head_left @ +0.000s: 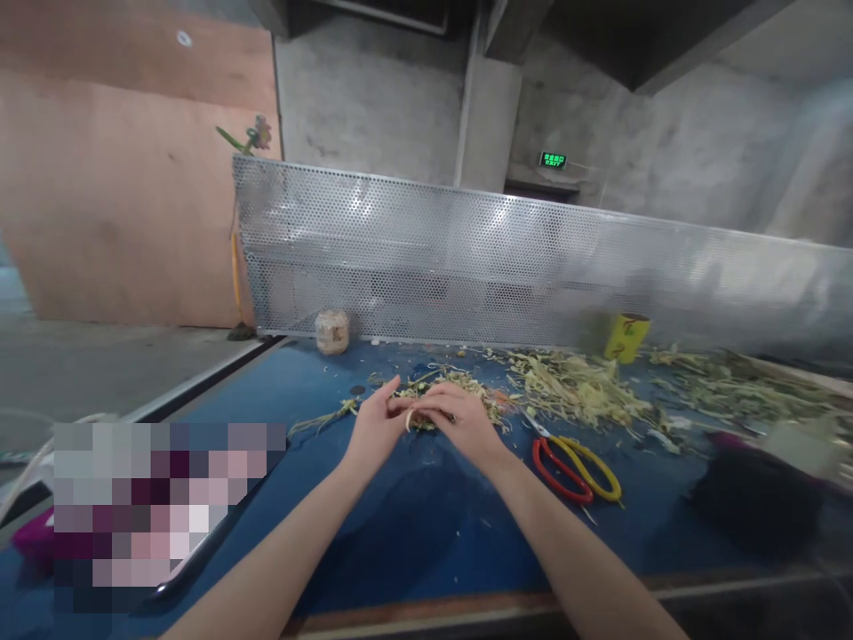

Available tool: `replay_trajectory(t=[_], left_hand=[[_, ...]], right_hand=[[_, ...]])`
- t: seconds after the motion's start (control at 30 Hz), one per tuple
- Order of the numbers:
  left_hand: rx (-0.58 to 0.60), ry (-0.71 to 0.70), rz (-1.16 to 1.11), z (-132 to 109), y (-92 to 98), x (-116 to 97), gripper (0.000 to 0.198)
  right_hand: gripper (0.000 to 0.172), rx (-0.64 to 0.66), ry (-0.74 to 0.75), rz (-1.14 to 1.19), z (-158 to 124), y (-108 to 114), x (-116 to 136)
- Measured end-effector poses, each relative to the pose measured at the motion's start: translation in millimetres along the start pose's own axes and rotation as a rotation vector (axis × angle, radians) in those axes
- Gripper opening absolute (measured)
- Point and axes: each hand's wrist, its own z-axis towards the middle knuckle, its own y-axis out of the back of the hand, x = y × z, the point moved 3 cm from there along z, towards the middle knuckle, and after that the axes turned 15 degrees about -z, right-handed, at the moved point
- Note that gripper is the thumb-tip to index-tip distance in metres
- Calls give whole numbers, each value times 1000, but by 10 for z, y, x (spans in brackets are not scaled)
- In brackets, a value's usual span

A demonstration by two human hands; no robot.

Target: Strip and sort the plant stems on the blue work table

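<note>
My left hand [375,427] and my right hand [457,418] meet over the middle of a blue table [413,524]. Their fingers are closed together around a small bunch of green and pale plant stems [419,416]. A thin pale strip curls down between the fingertips. More cut stems trail to the left of my left hand [323,418]. Scissors with one red and one yellow handle [577,467] lie flat just right of my right wrist.
A heap of pale cut stalks and leaves [586,391] spreads along the back right. A yellow cup [627,338] and a round pale lump [331,332] stand against a perforated metal screen [533,258]. A dark object [753,507] sits right.
</note>
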Motion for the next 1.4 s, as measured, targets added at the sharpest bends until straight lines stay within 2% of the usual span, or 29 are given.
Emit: replay_trajectory(t=[0.07, 0.17, 0.23, 0.3, 0.37, 0.47, 0.53, 0.6, 0.8, 0.9, 1.2, 1.3, 1.4], left_hand=[[25, -45, 84, -12, -11, -13, 72], [77, -154, 275, -35, -25, -28, 69], [111, -216, 399, -54, -29, -34, 67], [144, -250, 486, -71, -30, -35, 63], [170, -256, 508, -79, -31, -34, 62], [192, -203, 428, -70, -40, -22, 64], [192, -138, 334, -56, -54, -9, 66], [170, -97, 263, -44, -66, -8, 67], [101, -99, 245, -38, -67, -47, 64], [69, -92, 240, -34, -50, -40, 63], [44, 15, -78, -13, -66, 7, 68], [44, 22, -149, -19, -78, -12, 68], [46, 15, -198, -38, -88, -36, 65]], right_hand=[[15, 33, -98, 67, -5, -30, -20], [35, 53, -330, 253, -6, -58, -94], [43, 82, -426, 360, 0, -64, -129], [34, 134, -459, 400, 10, -64, -143], [18, 158, -475, 404, 15, -56, -150], [11, 98, -486, 380, 10, -34, -158], [8, 34, -436, 299, 8, -9, -144], [5, -30, -322, 167, 12, 22, -104], [15, -120, 19, -133, 3, 79, 41], [21, -106, 157, -285, -17, 72, 74], [27, 31, 438, -711, -21, 149, 151], [28, 29, 471, -778, -21, 171, 159], [31, 47, 432, -751, -20, 159, 131]])
